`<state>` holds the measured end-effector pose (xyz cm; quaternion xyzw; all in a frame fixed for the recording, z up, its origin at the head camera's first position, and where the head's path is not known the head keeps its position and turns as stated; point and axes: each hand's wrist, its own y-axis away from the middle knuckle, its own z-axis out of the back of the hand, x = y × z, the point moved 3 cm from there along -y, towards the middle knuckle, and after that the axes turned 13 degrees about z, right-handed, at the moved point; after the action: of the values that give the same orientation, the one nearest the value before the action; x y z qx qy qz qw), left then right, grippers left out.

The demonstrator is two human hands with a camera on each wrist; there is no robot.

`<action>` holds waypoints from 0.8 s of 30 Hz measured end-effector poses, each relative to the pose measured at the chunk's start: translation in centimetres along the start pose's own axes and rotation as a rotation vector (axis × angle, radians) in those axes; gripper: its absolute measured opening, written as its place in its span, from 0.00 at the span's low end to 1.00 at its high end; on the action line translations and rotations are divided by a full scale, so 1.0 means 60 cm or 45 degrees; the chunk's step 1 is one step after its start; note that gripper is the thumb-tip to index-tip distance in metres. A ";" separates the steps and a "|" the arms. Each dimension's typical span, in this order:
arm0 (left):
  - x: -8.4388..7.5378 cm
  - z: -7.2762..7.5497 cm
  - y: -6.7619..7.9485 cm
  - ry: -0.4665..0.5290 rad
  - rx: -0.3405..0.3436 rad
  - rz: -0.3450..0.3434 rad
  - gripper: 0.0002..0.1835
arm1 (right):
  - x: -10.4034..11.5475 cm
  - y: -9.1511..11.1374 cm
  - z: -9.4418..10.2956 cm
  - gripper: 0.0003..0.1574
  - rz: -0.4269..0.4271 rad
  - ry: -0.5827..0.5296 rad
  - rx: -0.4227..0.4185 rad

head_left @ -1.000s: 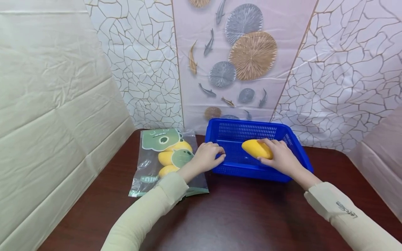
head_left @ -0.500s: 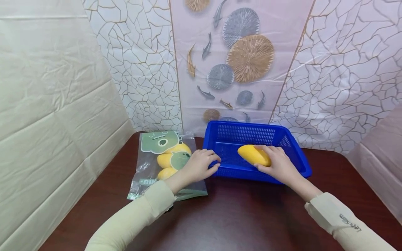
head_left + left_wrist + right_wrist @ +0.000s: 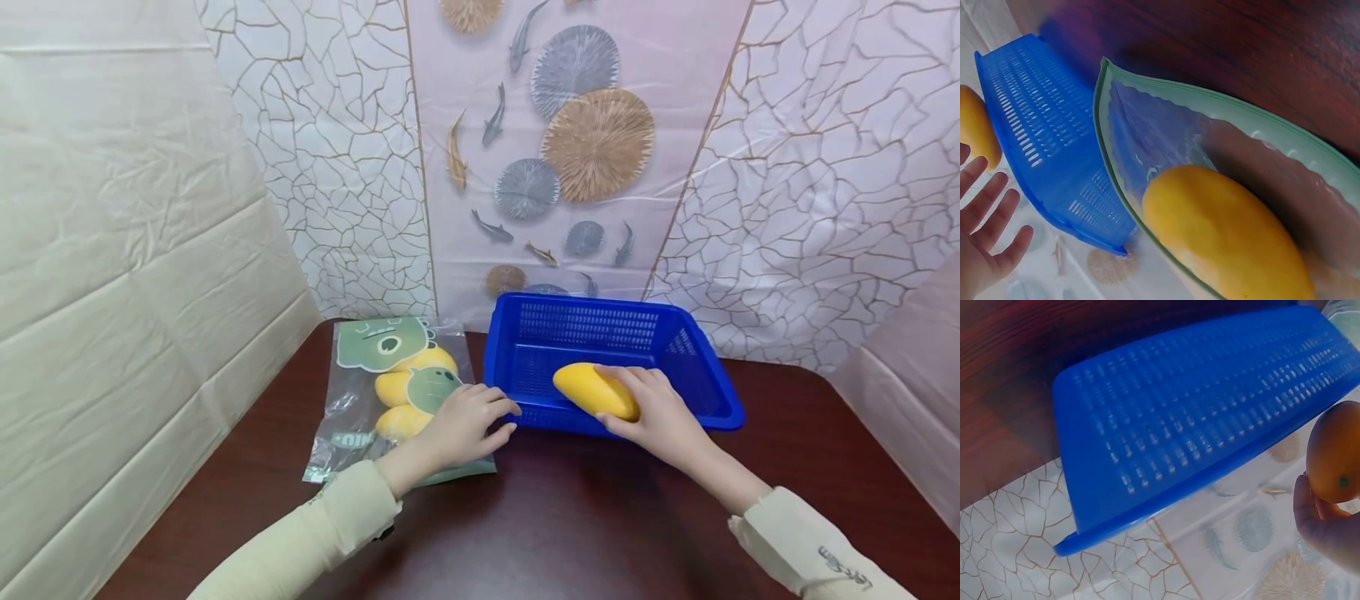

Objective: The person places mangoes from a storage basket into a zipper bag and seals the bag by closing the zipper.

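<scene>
My right hand [image 3: 663,421] grips a yellow mango [image 3: 595,392] over the front rim of the blue plastic basket [image 3: 532,362]. In the right wrist view, the same mango [image 3: 1335,453] shows a small green spot at its end, with fingers beneath it. My left hand [image 3: 467,425] holds nothing; its fingers are spread and relaxed, over the right side of a clear zip bag [image 3: 348,408] printed with green cartoon animals. Several yellow mangoes [image 3: 401,422] lie inside the bag. The left wrist view shows the bag's green-edged mouth [image 3: 1222,103] gaping, with one mango [image 3: 1222,231] just inside.
Both the bag and the basket lie on a dark brown wooden table [image 3: 570,517], the bag to the left of the basket. A patterned backdrop [image 3: 360,167] stands right behind them, and a pale cloth wall [image 3: 150,275] closes off the left side.
My right hand has drawn the mango toward me and slightly left, from inside the basket to its front rim. My left hand has come back a little and its fingers have loosened.
</scene>
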<state>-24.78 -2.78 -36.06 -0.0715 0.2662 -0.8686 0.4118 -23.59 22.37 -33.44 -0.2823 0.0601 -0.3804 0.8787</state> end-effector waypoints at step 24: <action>0.018 0.012 0.063 -0.023 -0.010 0.014 0.08 | 0.046 0.024 -0.026 0.40 0.148 -0.065 -0.083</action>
<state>-22.69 -5.84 -37.51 -0.0796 0.2662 -0.8646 0.4188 -21.24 20.48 -35.21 -0.3163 0.0660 -0.3193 0.8909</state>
